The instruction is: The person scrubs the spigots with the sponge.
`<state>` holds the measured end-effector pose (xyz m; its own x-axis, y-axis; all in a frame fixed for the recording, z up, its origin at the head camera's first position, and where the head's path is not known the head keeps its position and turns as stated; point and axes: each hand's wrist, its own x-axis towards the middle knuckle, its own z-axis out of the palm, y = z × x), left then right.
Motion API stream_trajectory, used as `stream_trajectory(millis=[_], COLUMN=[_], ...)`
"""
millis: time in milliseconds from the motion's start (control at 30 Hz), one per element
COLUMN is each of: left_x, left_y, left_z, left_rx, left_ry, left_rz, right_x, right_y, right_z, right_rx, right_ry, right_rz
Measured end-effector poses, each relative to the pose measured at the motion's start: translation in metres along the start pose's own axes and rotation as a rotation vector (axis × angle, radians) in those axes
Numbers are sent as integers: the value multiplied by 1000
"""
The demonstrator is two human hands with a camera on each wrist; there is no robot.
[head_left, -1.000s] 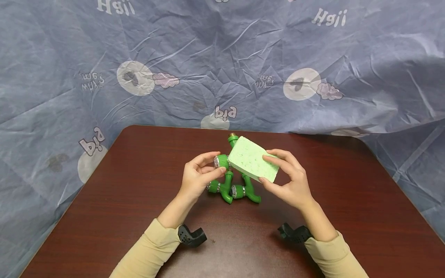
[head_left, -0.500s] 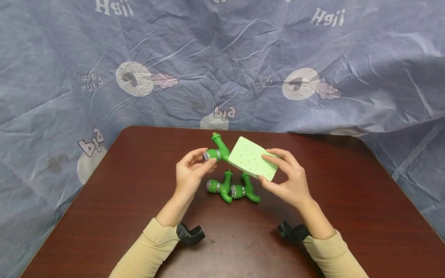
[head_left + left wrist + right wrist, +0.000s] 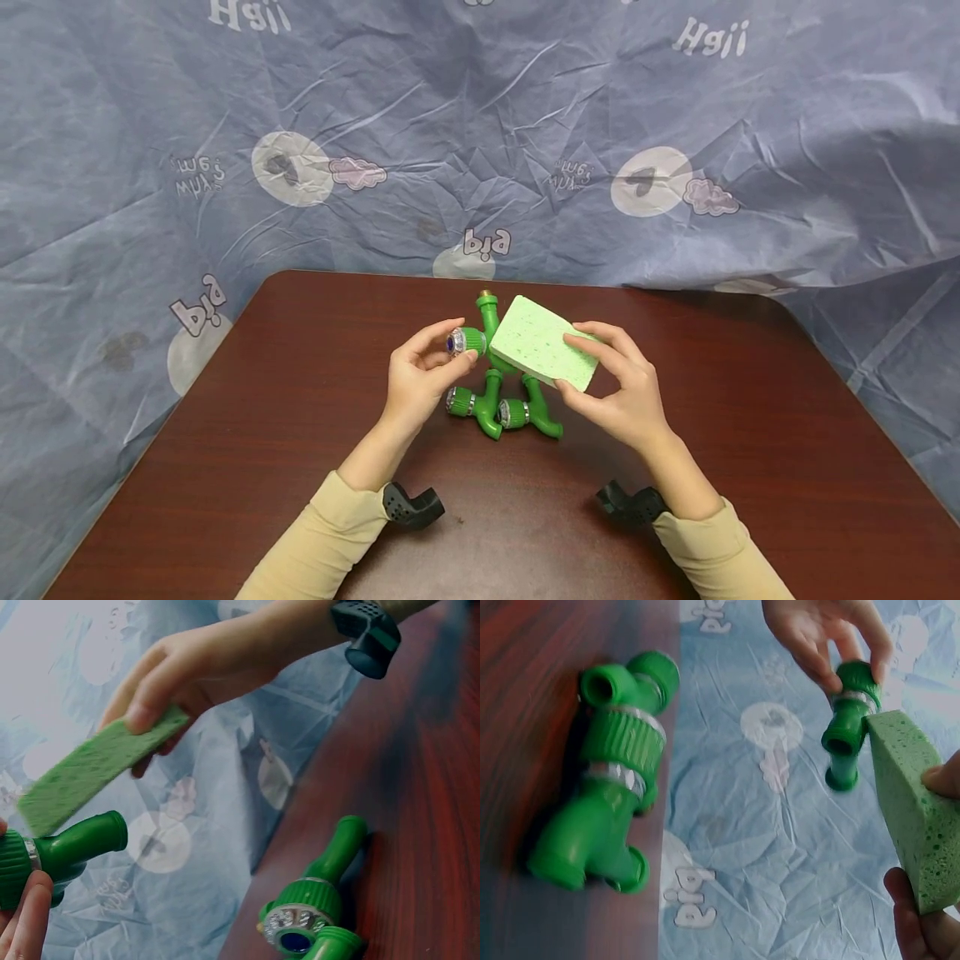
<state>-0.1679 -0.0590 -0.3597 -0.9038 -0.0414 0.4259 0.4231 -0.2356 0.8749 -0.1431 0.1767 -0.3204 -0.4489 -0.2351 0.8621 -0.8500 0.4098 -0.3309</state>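
Note:
In the head view my left hand pinches a green faucet by its ribbed knob, which has a silver end with a blue centre. The faucet is raised above the table, its brass-tipped inlet pointing away from me. My right hand grips a light green sponge by its right end, thumb below and fingers on top. The sponge's left end overlaps the faucet's body and hides part of its spout. In the right wrist view the sponge lies right against the side of the held faucet.
Two more green faucets lie on the dark red-brown table below the hands, one on the left and one on the right, close together. A wrinkled blue printed cloth hangs behind the table. Each wrist wears a black camera mount.
My left hand shifted the faucet left along the sponge, then partly back right, and the faucet has turned so its inlet points more straight away. The right hand and sponge have barely moved.

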Motion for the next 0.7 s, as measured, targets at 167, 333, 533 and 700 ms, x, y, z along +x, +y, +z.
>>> stream_trajectory(millis=[167, 333, 533, 700], left_x=[-2, -6, -9, -8], left_y=[0, 3, 2, 2], left_z=[1, 5, 8, 7], left_rx=[50, 29, 48, 108], left_ry=[-30, -80, -138, -142], left_rz=[12, -11, 27, 61], right_x=[-1, -2, -3, -4], right_y=[-3, -7, -12, -12], right_z=[4, 6, 13, 16], right_rx=[46, 27, -5, -41], right_ry=[12, 63, 94, 113], right_rz=[62, 146, 105, 58])
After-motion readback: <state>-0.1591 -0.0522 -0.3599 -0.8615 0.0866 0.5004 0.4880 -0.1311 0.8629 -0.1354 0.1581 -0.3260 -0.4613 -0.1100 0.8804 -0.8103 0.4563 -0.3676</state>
